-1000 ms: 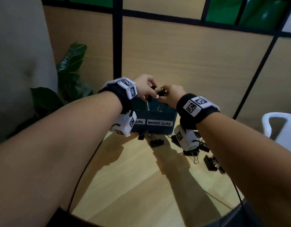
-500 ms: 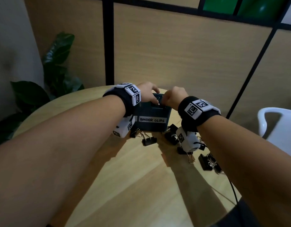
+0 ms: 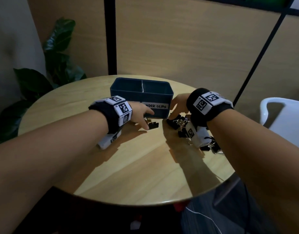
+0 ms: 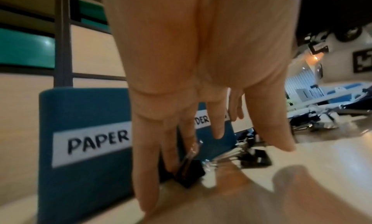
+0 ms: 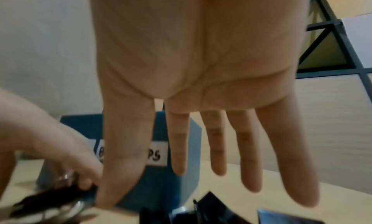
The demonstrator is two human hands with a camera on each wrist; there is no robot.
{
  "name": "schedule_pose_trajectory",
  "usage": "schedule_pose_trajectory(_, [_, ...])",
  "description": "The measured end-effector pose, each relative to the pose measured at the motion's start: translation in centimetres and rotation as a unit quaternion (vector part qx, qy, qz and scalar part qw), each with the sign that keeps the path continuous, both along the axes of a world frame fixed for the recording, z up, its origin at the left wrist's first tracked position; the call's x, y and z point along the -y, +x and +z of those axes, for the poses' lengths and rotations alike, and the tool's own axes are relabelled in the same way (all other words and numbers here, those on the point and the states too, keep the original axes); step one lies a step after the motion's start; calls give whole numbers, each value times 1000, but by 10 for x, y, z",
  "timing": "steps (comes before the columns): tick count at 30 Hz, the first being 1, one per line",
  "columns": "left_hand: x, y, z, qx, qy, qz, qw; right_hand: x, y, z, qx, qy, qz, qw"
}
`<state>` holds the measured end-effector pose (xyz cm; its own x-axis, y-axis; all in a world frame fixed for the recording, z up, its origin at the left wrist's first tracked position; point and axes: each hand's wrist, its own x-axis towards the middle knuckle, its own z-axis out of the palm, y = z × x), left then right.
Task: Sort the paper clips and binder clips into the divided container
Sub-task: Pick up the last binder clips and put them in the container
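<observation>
Nearest, the left hand [image 3: 140, 115] reaches down to the counter [image 3: 128, 166] with its fingers [image 4: 149, 163] straight and slightly spread, holding nothing. In the left wrist view two fingertips touch a black binder clip [image 4: 189, 171] that lies right under them against the foot of the container [image 3: 140, 93]; a second binder clip [image 3: 153, 125] lies just beside the thumb. The right hand [image 3: 178, 105] is spread wide over a heap of binder clips [image 3: 177, 122] below its fingertips, and its fingers [image 5: 249, 163] are straight and apart; whether any tip already rests on a clip cannot be told.

The step in hand looks like a fresh pickup by both hands. To do it well, each hand should probably close thumb and forefinger on the black body of one clip, not on the wire handles, which fold and slip. In the heap the handles seem interlocked, so lifting slowly would show whether a second clip trails along.

Just beyond the fingers stands the container, with a divider down its middle. The half ahead of the left hand is labelled PAPER and the half nearer the right hand is labelled for binder clips, so these clips likely belong in the latter. Its contents are not visible. No paper clips can be made out.
</observation>
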<state>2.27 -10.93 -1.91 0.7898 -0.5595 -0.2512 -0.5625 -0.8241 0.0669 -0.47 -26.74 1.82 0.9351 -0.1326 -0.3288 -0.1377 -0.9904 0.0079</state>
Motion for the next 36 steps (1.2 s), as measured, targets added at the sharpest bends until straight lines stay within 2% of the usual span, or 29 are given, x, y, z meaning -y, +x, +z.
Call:
schedule_pose_trajectory(6, [14,-10,-6,10,12,-33,999,8,12,-32,-28,-81,24,996])
schedule_pose_trajectory(12, [22,-12,-5,35,33,-35,998,6,14,-32,-40,-71,41,996])
schedule_pose_trajectory(16, [23,-13,-4,20,35,-38,998,5,9,-32,-58,-51,70,995])
schedule_pose_trajectory(24, [14,-15,-4,1,2,-36,999,-2,9,-33,-33,13,106,994])
schedule_pose_trajectory(27, [8,-15,-4,-13,-29,-25,999,-2,6,-33,-4,34,114,993])
schedule_pose_trajectory(31, [-2,-14,4,-58,-112,10,992,-2,-1,-25,57,95,114,987])
schedule_pose_trajectory(36, [-13,-16,23,-103,-219,33,970,-3,-11,1,186,179,115,959])
